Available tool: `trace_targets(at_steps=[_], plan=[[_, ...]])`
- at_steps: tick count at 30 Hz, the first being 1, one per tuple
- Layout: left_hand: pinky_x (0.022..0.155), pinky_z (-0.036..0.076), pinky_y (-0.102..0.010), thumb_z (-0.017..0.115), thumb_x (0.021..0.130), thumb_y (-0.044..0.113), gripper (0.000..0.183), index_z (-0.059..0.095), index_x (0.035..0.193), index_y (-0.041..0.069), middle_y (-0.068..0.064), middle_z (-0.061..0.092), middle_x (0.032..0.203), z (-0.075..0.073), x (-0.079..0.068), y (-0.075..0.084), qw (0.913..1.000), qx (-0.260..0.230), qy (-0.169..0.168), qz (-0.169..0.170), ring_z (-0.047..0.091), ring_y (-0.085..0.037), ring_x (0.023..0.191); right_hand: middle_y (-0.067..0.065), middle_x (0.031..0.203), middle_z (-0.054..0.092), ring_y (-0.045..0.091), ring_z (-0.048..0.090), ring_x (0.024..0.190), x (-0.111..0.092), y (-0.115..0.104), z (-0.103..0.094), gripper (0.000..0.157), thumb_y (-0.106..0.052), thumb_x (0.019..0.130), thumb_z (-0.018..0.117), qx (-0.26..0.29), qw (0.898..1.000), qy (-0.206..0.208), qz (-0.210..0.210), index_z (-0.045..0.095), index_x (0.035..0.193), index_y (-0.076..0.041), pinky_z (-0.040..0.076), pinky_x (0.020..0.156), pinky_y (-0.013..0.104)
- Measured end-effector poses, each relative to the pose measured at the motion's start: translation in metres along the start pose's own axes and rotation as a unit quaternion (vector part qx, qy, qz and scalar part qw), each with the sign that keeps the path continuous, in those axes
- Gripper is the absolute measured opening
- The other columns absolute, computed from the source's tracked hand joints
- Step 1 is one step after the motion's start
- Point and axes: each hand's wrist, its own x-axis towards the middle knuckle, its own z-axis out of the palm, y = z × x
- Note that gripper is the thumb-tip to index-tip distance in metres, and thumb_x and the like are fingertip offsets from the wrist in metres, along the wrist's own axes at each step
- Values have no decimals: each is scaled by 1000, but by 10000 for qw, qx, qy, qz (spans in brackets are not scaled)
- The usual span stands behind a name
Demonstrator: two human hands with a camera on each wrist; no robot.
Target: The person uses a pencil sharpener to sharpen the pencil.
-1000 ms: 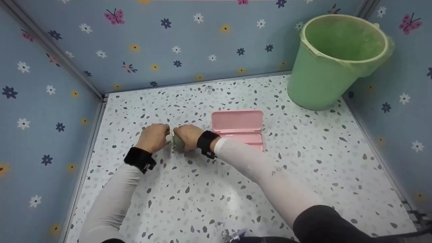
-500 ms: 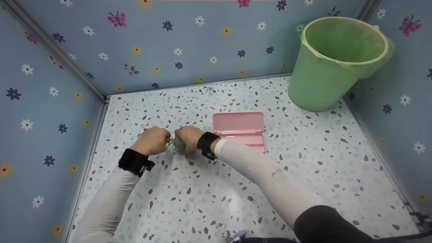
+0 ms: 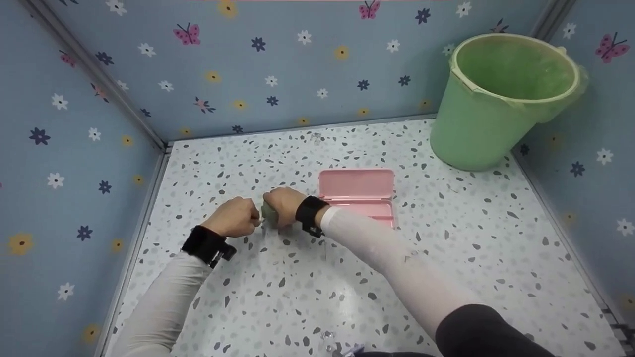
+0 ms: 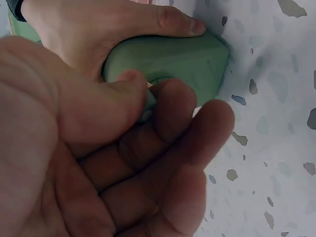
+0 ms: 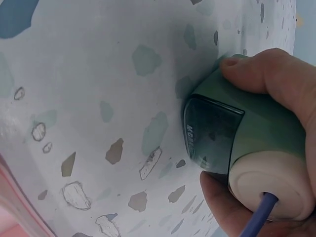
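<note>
A green hand-crank pencil sharpener [image 5: 266, 116] stands on the speckled table, with a dark see-through shavings drawer [image 5: 210, 133] and a cream round front. A purple pencil [image 5: 260, 215] sticks into the hole of that front. My right hand [image 3: 285, 206] grips the sharpener's body, thumb along one side in the right wrist view. On its other side, my left hand [image 3: 237, 217] pinches the small green crank knob [image 4: 149, 106] between thumb and fingers. In the left wrist view the fingers hide much of the crank.
Just right of my right hand lies an open pink pencil case [image 3: 356, 184], partly behind my forearm. A tall green bin [image 3: 476, 124] fills the back right corner. Flowered blue walls [image 3: 317, 64] border the table. Small clear and purple items [image 3: 330, 342] lie at the near edge.
The head view has shifted slightly. My left hand has dipped a little toward me beside the sharpener, still pinching the crank knob. My right hand keeps its grip on the sharpener.
</note>
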Motion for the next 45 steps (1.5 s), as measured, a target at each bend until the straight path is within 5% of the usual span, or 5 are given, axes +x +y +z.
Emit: trace_targets(at_steps=[9,14,22,32,45], plan=[[49,33,-25,76,83,5,24,71,61,11,10,52,54,30,12,-15,9970,-687,-145,-310,43,-9,49,11,112,77,26,71,98,2,2,4,43,-16,86,88,-179,9997,133,47,66,122,-7,62,89,40],[51,39,-27,81,85,9,14,79,71,7,7,60,57,39,21,-27,9938,-910,61,-635,48,-11,51,11,114,77,27,73,100,2,2,3,46,-16,86,90,-53,10000,57,38,65,123,-7,63,91,40],[58,42,-31,75,76,0,9,75,73,8,-3,68,68,33,38,-35,9955,-407,412,-754,54,-20,60,11,116,77,28,75,105,3,3,-1,53,-18,84,93,-83,10000,24,-49,63,126,-8,64,94,38],[80,60,-51,74,90,7,10,83,95,3,-15,82,91,24,43,-42,9936,-254,830,-718,71,-32,79,10,116,79,28,76,104,2,3,3,52,-28,89,94,-79,9999,49,-113,63,126,-9,64,91,37],[71,55,-45,73,98,9,14,87,95,6,-11,80,85,3,32,-32,9921,-45,1196,-367,66,-27,72,8,111,77,25,72,97,6,5,5,50,-28,87,95,-95,9999,27,35,65,122,-10,62,87,39]])
